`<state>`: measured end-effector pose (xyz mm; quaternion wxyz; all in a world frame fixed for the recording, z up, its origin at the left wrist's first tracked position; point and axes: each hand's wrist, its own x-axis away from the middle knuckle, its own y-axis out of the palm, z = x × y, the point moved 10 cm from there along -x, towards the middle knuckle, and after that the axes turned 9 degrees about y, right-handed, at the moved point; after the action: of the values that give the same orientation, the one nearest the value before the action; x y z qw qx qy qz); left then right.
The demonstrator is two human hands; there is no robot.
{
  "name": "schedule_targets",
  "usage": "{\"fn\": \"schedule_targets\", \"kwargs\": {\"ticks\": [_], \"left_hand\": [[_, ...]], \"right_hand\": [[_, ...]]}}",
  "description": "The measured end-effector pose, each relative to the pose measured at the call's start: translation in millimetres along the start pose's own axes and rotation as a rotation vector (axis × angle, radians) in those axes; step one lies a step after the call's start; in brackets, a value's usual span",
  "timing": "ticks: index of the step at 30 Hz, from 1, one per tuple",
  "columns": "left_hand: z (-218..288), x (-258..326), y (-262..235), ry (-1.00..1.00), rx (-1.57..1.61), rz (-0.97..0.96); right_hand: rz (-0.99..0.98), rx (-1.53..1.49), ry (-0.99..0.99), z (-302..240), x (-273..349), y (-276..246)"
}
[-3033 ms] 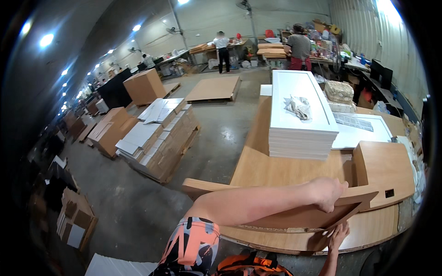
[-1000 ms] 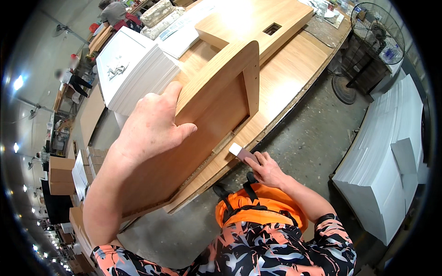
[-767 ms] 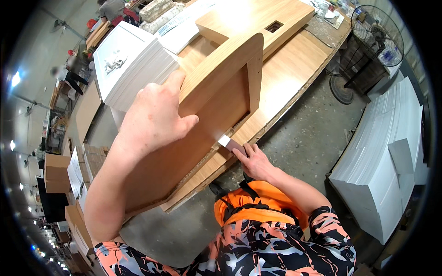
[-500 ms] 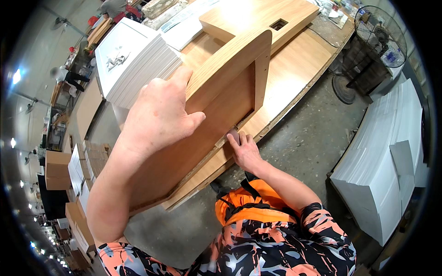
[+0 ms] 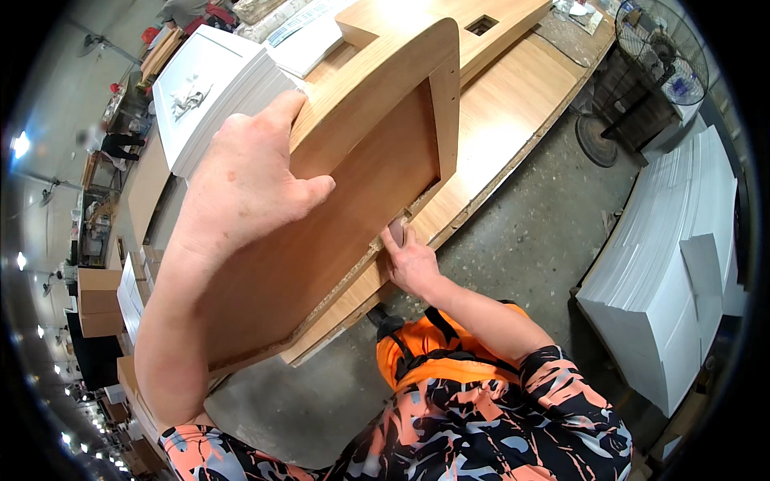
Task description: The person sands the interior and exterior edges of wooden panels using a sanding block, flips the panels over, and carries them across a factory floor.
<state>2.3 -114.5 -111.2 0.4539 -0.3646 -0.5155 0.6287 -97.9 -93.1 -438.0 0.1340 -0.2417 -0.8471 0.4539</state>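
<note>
A large light-wood panel (image 5: 321,208) with a rounded corner and a raised frame stands tilted on edge on the workbench (image 5: 513,120). My left hand (image 5: 245,172) is closed over its upper edge, thumb on the recessed face and fingers hidden behind. At the panel's lower edge, my right hand (image 5: 413,264) pinches a small, flat, brownish piece of sandpaper (image 5: 398,231) against the rim. That rim looks rough and pale beside a small notch.
Another wooden panel (image 5: 513,36) with a rectangular cutout lies farther back on the bench. White panels are stacked at the left (image 5: 233,96) and right (image 5: 666,272). A floor fan (image 5: 662,52) stands at the far right; people work in the left background.
The panel and my left hand have shifted slightly left and toward the top of the view. My right hand has slid a little left along the lower rim with the sandpaper.
</note>
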Motion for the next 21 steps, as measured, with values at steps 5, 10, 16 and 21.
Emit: {"fn": "schedule_targets", "kwargs": {"ticks": [5, 10, 16, 21], "left_hand": [[-11, 2, 0, -0.034, 0.035, -0.013], [-4, -1, -3, 0.093, 0.012, 0.064], [-9, 0, -2, 0.052, 0.003, 0.033], [-7, -2, -1, 0.008, 0.004, 0.007]], "right_hand": [[-0.080, 0.003, -0.082, -12, 34, 4], [0.114, -0.061, 0.015, -11, 5, -4], [-0.085, 0.003, -0.067, -3, 24, -6], [0.029, 0.004, 0.021, -3, -2, -7]]}}
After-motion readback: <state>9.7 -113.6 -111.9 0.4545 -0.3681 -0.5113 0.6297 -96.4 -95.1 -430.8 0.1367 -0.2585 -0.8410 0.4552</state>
